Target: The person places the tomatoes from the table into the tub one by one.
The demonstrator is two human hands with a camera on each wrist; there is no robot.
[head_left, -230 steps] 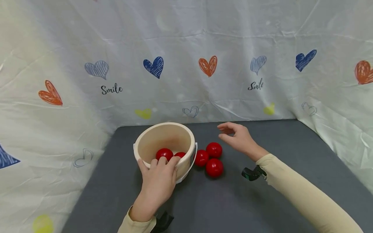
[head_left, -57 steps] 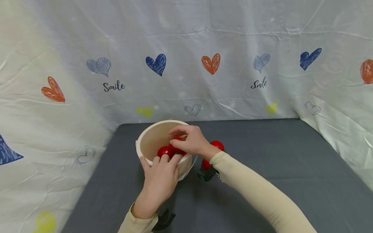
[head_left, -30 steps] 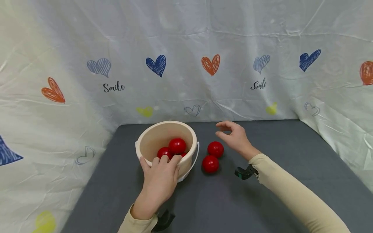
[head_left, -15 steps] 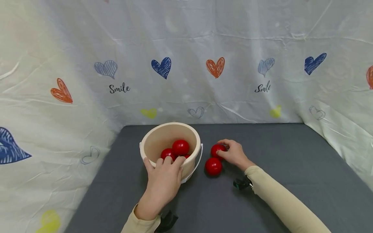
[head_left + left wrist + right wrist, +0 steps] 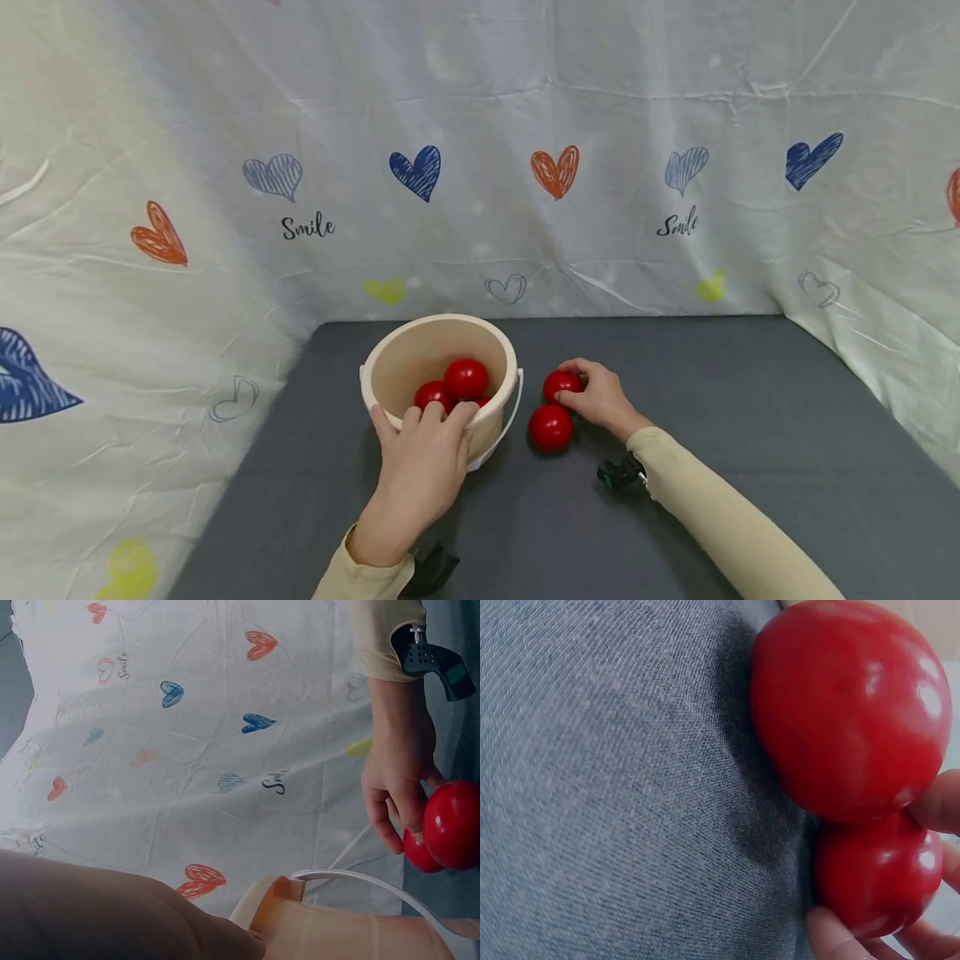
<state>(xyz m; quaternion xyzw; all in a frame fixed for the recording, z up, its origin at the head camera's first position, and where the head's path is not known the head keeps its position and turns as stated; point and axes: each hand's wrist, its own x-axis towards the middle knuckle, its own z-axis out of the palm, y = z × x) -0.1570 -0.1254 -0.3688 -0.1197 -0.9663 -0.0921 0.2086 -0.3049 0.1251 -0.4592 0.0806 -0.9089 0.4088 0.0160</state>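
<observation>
My left hand [image 5: 422, 471] grips the near rim of a cream bucket [image 5: 397, 350] with a white handle, its fingers hooked over the edge. The bucket leans toward me, and red tomatoes [image 5: 466, 379] lie inside, one partly hidden by the fingers. On the right, my right hand [image 5: 600, 398] pinches a glossy red tomato [image 5: 561, 385] between thumb and fingers, down on the cloth. Just in front of it, another tomato [image 5: 551, 428] lies loose. In the right wrist view, fingertips [image 5: 832, 934] touch the farther tomato [image 5: 877, 877], while the loose tomato [image 5: 847, 712] fills the foreground.
A dark grey cloth [image 5: 720, 400] covers the table. Behind it hangs a white curtain [image 5: 480, 100] printed with hearts. The bucket's white handle [image 5: 513, 417] hangs down on its right side, between the bucket and the loose tomatoes.
A tomato from the table was put into the bucket by the right hand. That hand then came back right and lowered onto the farther tomato. The left hand stays on the rim.
</observation>
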